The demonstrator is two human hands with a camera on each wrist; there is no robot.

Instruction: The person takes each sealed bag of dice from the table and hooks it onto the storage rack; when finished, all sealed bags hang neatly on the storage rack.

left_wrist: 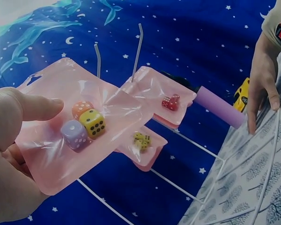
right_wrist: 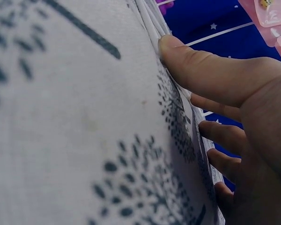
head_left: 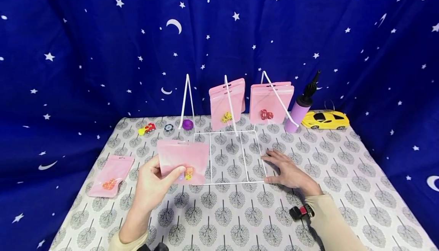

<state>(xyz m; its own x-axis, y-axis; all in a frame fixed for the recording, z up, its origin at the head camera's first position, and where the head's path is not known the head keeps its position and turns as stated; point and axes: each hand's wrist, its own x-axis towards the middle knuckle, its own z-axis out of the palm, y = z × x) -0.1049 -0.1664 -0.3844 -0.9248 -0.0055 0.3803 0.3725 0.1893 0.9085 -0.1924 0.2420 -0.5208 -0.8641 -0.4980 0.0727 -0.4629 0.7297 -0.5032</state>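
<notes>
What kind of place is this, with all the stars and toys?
Probably a small staged tabletop set, not a lived-in room. A starry blue cloth hangs behind, a tree-print tablecloth covers the table, and a white wire rack holds pink dice pouches.

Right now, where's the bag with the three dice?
In the head view the bag is left of centre, pinched in the left hand, just left of the white wire rack that the right hand rests on.
</notes>
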